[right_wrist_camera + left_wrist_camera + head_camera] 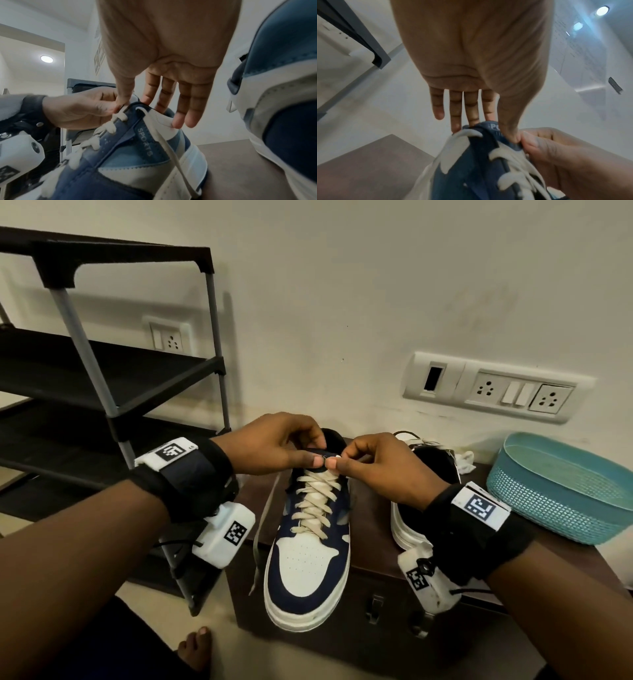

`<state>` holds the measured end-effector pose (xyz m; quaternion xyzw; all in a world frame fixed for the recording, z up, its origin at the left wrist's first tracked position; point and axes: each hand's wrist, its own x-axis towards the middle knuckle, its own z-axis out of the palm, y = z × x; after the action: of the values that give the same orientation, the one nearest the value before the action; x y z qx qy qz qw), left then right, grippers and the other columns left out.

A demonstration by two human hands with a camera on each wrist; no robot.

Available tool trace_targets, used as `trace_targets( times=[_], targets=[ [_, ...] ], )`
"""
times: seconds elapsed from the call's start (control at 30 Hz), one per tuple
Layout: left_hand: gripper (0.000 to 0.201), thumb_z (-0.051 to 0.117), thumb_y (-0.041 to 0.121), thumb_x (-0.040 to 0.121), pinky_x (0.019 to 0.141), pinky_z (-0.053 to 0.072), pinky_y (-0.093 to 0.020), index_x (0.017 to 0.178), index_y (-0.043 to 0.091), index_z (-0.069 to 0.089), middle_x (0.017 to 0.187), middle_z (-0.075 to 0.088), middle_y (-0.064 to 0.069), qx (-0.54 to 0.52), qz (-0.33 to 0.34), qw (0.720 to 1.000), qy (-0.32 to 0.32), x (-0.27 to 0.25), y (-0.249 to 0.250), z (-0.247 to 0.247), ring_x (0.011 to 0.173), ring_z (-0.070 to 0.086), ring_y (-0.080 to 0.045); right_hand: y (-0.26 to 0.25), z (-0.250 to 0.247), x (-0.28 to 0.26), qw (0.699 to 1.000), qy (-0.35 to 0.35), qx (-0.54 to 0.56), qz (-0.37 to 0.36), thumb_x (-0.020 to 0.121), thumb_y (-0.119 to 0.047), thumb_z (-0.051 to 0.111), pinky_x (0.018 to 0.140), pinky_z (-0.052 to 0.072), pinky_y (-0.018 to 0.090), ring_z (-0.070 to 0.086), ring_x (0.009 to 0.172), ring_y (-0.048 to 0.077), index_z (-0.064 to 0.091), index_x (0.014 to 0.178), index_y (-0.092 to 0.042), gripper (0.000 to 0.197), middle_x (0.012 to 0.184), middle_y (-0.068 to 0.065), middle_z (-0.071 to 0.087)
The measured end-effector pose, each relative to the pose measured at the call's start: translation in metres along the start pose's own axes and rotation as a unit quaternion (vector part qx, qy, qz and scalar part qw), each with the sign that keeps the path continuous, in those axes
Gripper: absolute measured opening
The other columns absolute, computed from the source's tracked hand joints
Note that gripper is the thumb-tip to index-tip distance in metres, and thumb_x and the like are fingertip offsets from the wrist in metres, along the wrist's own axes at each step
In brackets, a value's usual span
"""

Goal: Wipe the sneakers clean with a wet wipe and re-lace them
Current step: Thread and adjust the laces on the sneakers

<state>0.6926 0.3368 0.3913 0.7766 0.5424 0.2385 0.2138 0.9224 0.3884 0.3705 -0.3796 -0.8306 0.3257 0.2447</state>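
From the head view, the blue and white sneaker [307, 546] on the dark box [376, 546] is pinched at its tongue [322, 455] by the left hand [274, 445] and the right hand [380, 465], from the left wrist the tongue [489, 128] could be let go if tugged hard, and from the right wrist the loose lace [169, 152] could be pulled out.

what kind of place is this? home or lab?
Most likely a room in a home, not a lab. A black multi-tier shoe rack stands against a plain painted wall with white household socket-and-switch panels, and a teal plastic basket sits on a dark brown low table.
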Motion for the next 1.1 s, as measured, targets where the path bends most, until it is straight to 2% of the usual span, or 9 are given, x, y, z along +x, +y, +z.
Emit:
trace_targets(
  times=[0.13,0.3,0.4,0.5,0.57,0.67,0.8,0.97,1.1],
  targets=[
    [0.037,0.076,0.025,0.089,0.094,0.056,-0.026,0.123,0.024,0.061,0.113,0.07,0.007,-0.056,-0.062,0.995,-0.058,-0.009,-0.012,-0.005,0.103,0.068,-0.005,-0.004,0.001,0.006,0.999,-0.015,-0.022,0.016,0.084,-0.057,0.073,0.069,0.051,0.028,0.067,0.075,0.007,0.075,0.082,-0.018,0.039,0.079,-0.003,0.074],
    [0.038,0.076,0.013,0.087,0.09,0.059,-0.031,0.123,0.016,0.061,0.108,0.073,-0.005,-0.118,-0.062,0.99,-0.045,-0.008,-0.013,-0.003,0.099,0.072,-0.019,-0.014,0.01,0.013,0.999,-0.028,-0.029,-0.001,0.086,-0.054,0.073,0.086,0.058,0.039,0.07,0.086,0.005,0.078,0.095,-0.03,0.026,0.088,-0.01,0.076],
    [0.045,0.075,0.007,0.087,0.085,0.058,-0.027,0.128,0.016,0.058,0.109,0.073,-0.008,-0.153,-0.076,0.985,-0.039,-0.008,-0.014,-0.001,0.097,0.072,-0.02,-0.016,0.013,0.014,0.999,-0.039,-0.023,-0.007,0.09,-0.041,0.074,0.089,0.058,0.042,0.071,0.089,0.008,0.079,0.103,-0.032,0.017,0.091,-0.01,0.077],
    [0.039,0.071,0.003,0.09,0.09,0.056,-0.03,0.125,0.015,0.061,0.111,0.073,-0.008,-0.165,-0.092,0.98,-0.055,-0.007,-0.016,-0.003,0.1,0.072,-0.02,-0.012,0.011,0.014,0.997,-0.025,0.071,0.01,0.091,-0.017,0.075,0.095,0.058,0.046,0.074,0.096,0.022,0.08,0.103,-0.017,0.013,0.095,0.003,0.079],
    [0.027,0.067,0.003,0.093,0.097,0.054,-0.035,0.118,0.012,0.067,0.11,0.075,-0.006,-0.155,-0.09,0.981,-0.07,-0.007,-0.015,-0.004,0.104,0.071,-0.02,-0.01,0.011,0.01,0.99,-0.017,0.135,0.025,0.092,-0.007,0.071,0.096,0.058,0.042,0.073,0.101,0.028,0.078,0.106,-0.006,0.015,0.101,0.013,0.078],
    [0.02,0.062,0.0,0.095,0.098,0.052,-0.032,0.11,0.008,0.072,0.108,0.076,-0.005,-0.167,-0.094,0.978,-0.079,-0.008,-0.013,-0.002,0.106,0.07,-0.02,-0.009,0.013,0.004,0.971,-0.016,0.234,0.043,0.094,0.0,0.065,0.088,0.059,0.028,0.071,0.097,0.023,0.074,0.112,0.003,0.02,0.109,0.02,0.075],
    [0.015,0.064,0.003,0.094,0.09,0.051,-0.028,0.104,0.01,0.073,0.1,0.077,-0.002,-0.136,-0.088,0.985,-0.058,-0.008,-0.011,0.0,0.098,0.071,-0.017,-0.005,0.014,0.002,0.973,-0.02,0.23,0.007,0.096,-0.001,0.064,0.095,0.058,0.033,0.072,0.106,0.026,0.074,0.113,-0.001,0.02,0.11,0.015,0.076],
    [0.014,0.068,0.009,0.094,0.086,0.054,-0.026,0.106,0.012,0.073,0.102,0.077,-0.002,-0.116,-0.065,0.988,-0.08,-0.013,-0.014,-0.008,0.097,0.072,-0.016,-0.009,0.011,0.005,0.972,-0.034,0.232,0.006,0.1,0.0,0.056,0.077,0.053,0.016,0.07,0.087,0.005,0.072,0.114,-0.005,0.022,0.102,0.009,0.076],
    [0.013,0.067,0.008,0.094,0.084,0.054,-0.024,0.107,0.01,0.071,0.1,0.076,0.001,-0.107,-0.043,0.989,-0.091,-0.013,-0.016,-0.01,0.095,0.071,-0.013,-0.009,0.012,0.007,0.976,-0.035,0.212,0.02,0.102,-0.001,0.053,0.081,0.055,0.02,0.068,0.091,0.01,0.071,0.111,-0.004,0.021,0.101,0.008,0.074]
  ],
)
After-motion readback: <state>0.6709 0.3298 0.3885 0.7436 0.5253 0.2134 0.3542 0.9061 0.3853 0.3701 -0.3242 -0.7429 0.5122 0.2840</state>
